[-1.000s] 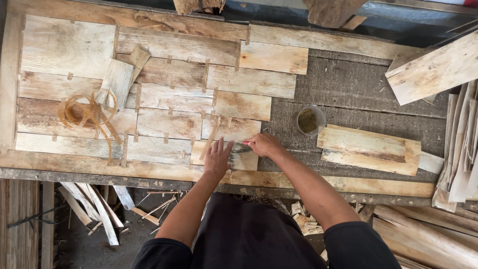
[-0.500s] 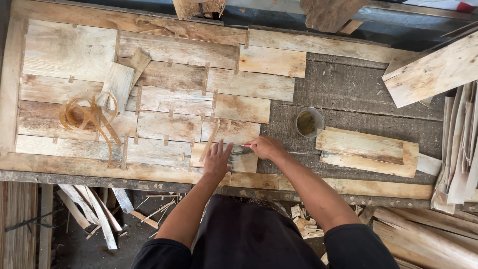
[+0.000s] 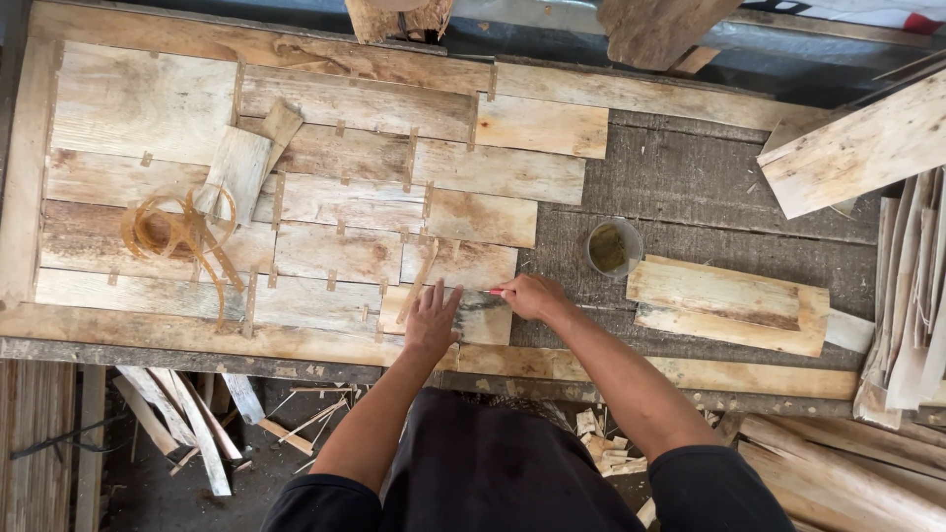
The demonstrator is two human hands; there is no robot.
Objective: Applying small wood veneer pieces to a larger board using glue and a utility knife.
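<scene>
Barely anything is seen to have changed over the last second: the left hand (image 3: 431,320) was pressed flat, fingers spread, on the same small wooden piece (image 3: 480,317) near the front edge of the workbench (image 3: 690,177) a second ago, and it is pressed there now, open and holding nothing. The right hand (image 3: 529,295) is closed around a small tool with a reddish tip (image 3: 496,293), and it is found at nearly the same spot, at the right end of that piece, with only a slight shift to be made out between the views. The piece itself has not been moved; it lies at the front of the panel of pale boards (image 3: 296,197) that covers the left half of the workbench, touching the boards behind it. From so little movement it can be judged that the work is being done in short, close strokes on one spot, and that this piece is still being dressed or coated rather than finished; whether the darker patch on it is wet cannot be told. A small cup (image 3: 614,247) holding a dark yellowish liquid stands just behind the right hand, untouched. Two stacked boards (image 3: 729,305) lie to the right of it, and a coil of thin strips (image 3: 172,232) rests near the left edge.
</scene>
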